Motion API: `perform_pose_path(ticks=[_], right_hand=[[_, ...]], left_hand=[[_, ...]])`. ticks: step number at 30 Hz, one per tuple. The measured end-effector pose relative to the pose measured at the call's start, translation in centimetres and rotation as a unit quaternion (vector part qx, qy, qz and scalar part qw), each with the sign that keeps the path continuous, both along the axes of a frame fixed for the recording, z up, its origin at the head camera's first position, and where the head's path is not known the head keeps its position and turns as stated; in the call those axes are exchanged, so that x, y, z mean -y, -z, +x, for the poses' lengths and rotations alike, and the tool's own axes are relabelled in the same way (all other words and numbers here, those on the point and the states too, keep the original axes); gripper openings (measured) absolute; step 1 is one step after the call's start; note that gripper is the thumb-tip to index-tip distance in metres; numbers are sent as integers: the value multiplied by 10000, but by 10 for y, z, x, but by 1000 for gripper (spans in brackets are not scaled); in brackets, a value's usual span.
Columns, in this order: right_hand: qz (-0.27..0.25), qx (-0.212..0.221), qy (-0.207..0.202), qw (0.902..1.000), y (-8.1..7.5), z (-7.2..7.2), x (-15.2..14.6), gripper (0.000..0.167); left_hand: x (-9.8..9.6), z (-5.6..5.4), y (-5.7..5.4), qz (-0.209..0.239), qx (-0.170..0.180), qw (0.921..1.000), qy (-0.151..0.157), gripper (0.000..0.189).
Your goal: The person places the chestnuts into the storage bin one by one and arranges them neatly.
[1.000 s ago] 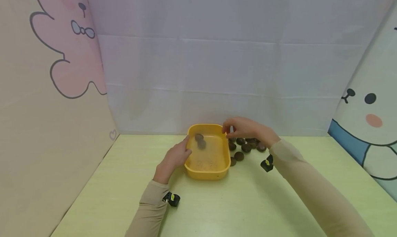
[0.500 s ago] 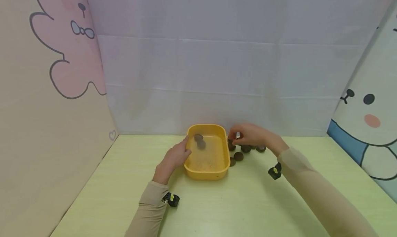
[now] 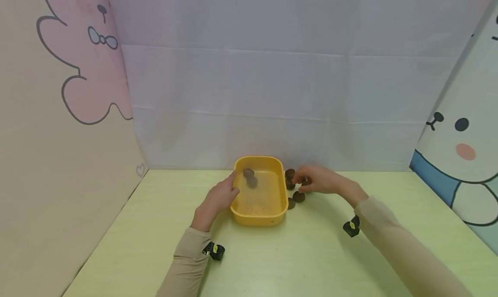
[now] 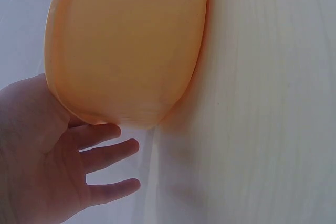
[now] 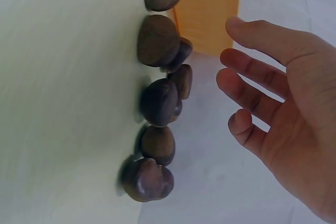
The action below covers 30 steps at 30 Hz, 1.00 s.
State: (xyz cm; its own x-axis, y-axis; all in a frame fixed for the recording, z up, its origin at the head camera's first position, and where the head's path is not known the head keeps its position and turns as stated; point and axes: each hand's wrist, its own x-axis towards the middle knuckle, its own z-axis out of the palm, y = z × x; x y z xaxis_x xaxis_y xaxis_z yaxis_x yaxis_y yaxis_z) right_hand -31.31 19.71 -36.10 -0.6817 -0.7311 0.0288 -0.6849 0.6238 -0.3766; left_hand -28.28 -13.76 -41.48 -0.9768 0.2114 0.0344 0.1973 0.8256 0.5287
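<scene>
A yellow plastic basin (image 3: 259, 220) stands on the table, with a few brown chestnuts (image 3: 252, 182) at its far left inside. My left hand (image 3: 218, 200) holds its left rim, the thumb over the edge; in the left wrist view, several fingers (image 4: 110, 156) stretch out beside the outer wall. Just right of the basin, several loose chestnuts (image 5: 159, 102) lie in a cluster. Over them hovers my right hand (image 3: 320, 179), fingers loosely bent and apart from the thumb. The right wrist view shows nothing in that hand (image 5: 283, 87), which partly hides the chestnuts in the head view.
A white sheet (image 3: 241, 94) hangs right behind the basin and chestnuts. Printed cloth panels (image 3: 85, 158) stand at left and right. Pale wood-grain table surface (image 3: 272, 262) extends in front of both arms, and each wrist carries a small black camera (image 3: 352, 227).
My right hand has moved from the basin's right rim rightward and slightly nearer, over the chestnuts, uncovering those close to the basin. The left hand and basin have hardly moved.
</scene>
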Motion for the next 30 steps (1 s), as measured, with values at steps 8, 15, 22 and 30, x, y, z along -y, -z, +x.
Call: perform_pose_path(ticks=[8,15,22,30], right_hand=[[-64,144,126,9998,20,3,-7,25],[-27,107,170,9998,36,4,-11,31],[172,-89,262,9995,44,3,-11,36],[222,-483,278,9982,45,5,-7,31]], left_hand=[[0,-1,0,23,-13,10000,-17,65],[0,-2,1,48,46,10000,-33,65],[0,-1,1,78,44,10000,-44,65],[0,0,1,103,97,9999,-59,65]])
